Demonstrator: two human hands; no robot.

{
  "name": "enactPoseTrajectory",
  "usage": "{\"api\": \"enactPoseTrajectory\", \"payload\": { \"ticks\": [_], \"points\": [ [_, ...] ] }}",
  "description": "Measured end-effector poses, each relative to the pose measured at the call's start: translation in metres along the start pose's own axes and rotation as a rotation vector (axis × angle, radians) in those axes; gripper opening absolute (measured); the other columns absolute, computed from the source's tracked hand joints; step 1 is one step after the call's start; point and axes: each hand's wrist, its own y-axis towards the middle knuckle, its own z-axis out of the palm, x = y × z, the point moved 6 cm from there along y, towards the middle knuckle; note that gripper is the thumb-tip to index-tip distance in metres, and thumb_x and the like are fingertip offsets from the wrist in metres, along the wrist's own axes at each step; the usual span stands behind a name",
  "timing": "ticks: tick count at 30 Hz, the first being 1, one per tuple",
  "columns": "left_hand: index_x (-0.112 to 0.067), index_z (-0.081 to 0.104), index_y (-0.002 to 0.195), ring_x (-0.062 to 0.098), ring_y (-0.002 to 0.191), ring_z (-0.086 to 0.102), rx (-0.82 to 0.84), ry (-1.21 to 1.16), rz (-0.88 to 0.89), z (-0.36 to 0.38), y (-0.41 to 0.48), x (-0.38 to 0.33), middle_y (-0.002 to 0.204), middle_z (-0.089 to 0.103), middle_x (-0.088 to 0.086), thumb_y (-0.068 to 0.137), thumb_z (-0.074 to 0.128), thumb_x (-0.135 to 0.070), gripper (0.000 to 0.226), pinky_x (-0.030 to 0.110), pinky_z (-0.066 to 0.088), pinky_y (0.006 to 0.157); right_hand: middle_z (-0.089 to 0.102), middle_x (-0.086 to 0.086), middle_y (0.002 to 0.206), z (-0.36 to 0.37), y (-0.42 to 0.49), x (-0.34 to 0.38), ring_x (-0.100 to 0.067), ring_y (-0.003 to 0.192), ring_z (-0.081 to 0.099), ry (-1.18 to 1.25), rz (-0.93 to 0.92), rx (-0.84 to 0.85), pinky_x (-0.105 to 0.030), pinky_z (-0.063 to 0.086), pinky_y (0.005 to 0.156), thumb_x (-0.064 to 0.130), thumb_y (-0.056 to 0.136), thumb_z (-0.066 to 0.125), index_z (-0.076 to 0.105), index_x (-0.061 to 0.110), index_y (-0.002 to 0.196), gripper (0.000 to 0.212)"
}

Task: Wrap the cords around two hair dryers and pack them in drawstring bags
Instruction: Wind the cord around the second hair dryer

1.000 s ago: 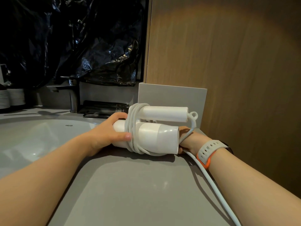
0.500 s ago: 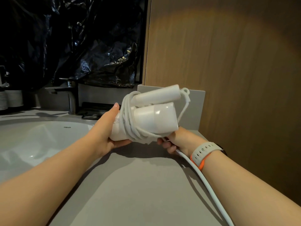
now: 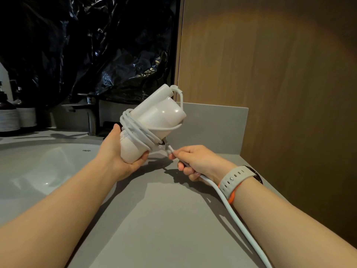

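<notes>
A white hair dryer (image 3: 158, 117) with its handle folded against the body is held tilted above the grey counter (image 3: 164, 219). My left hand (image 3: 117, 153) grips its rear end from below. Several turns of white cord (image 3: 135, 130) circle the dryer's middle. My right hand (image 3: 193, 161) holds the free stretch of cord just below the dryer, fingers curled round it. From that hand the cord runs down and right off the bottom of the view. No drawstring bag or second dryer is in view.
A white basin (image 3: 38, 167) lies at the left with a metal tap (image 3: 90, 113) behind it. Dark bottles (image 3: 11, 113) stand at the far left. Black plastic sheeting (image 3: 87, 45) covers the back. A wooden panel (image 3: 270, 74) rises at the right.
The dryer has been lifted off the counter and tilted nose-up. My right hand has come out from behind it and drawn the cord down to the right.
</notes>
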Motion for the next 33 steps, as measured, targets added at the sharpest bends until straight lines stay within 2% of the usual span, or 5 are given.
{"api": "enactPoseTrajectory", "payload": {
  "ticks": [14, 20, 26, 29, 33],
  "points": [
    [-0.030, 0.059, 0.109, 0.025, 0.098, 0.062, -0.073, 0.011, 0.135, -0.010, 0.010, -0.012, 0.112, 0.062, 0.000, 0.078, 0.063, -0.059, 0.042, 0.035, 0.055, 0.060, 0.046, 0.001, 0.050, 0.008, -0.020, 0.001, -0.005, 0.035, 0.032, -0.191, 0.007, 0.128, -0.013, 0.025, 0.034, 0.013, 0.095, 0.049, 0.059, 0.010, 0.108, 0.016],
    [-0.029, 0.049, 0.113, 0.017, 0.083, 0.052, -0.177, 0.111, 0.390, -0.006, -0.002, -0.023, 0.099, 0.052, -0.002, 0.089, 0.055, -0.048, 0.031, 0.033, 0.049, 0.056, 0.044, 0.000, 0.053, 0.017, -0.030, 0.005, -0.005, 0.036, 0.029, -0.234, -0.031, 0.183, -0.014, 0.022, 0.035, 0.013, 0.095, 0.049, 0.059, 0.008, 0.112, 0.021],
    [-0.030, 0.048, 0.098, 0.017, 0.090, 0.052, -0.228, 0.267, 0.539, -0.008, -0.004, -0.031, 0.103, 0.051, -0.003, 0.089, 0.056, -0.047, 0.021, 0.038, 0.053, 0.079, 0.042, -0.003, 0.056, 0.016, -0.034, 0.012, -0.005, 0.036, 0.028, -0.251, -0.068, 0.166, -0.014, 0.022, 0.035, 0.015, 0.094, 0.051, 0.059, 0.003, 0.113, 0.024],
    [-0.031, 0.047, 0.089, 0.013, 0.080, 0.052, -0.194, 0.364, 0.632, 0.001, -0.010, -0.030, 0.096, 0.051, -0.007, 0.089, 0.057, -0.043, 0.016, 0.035, 0.053, 0.071, 0.043, -0.004, 0.057, 0.008, -0.036, 0.016, -0.007, 0.038, 0.028, -0.265, -0.089, 0.141, -0.016, 0.022, 0.038, 0.018, 0.093, 0.054, 0.060, -0.001, 0.110, 0.027],
    [-0.024, 0.045, 0.106, 0.006, 0.073, 0.048, -0.174, 0.442, 0.716, 0.009, -0.015, -0.029, 0.092, 0.047, -0.010, 0.091, 0.055, -0.038, 0.022, 0.023, 0.046, 0.056, 0.044, -0.005, 0.057, 0.005, -0.039, 0.017, -0.010, 0.042, 0.030, -0.308, -0.106, 0.139, -0.018, 0.023, 0.039, 0.015, 0.091, 0.056, 0.063, -0.001, 0.105, 0.023]
  ]
}}
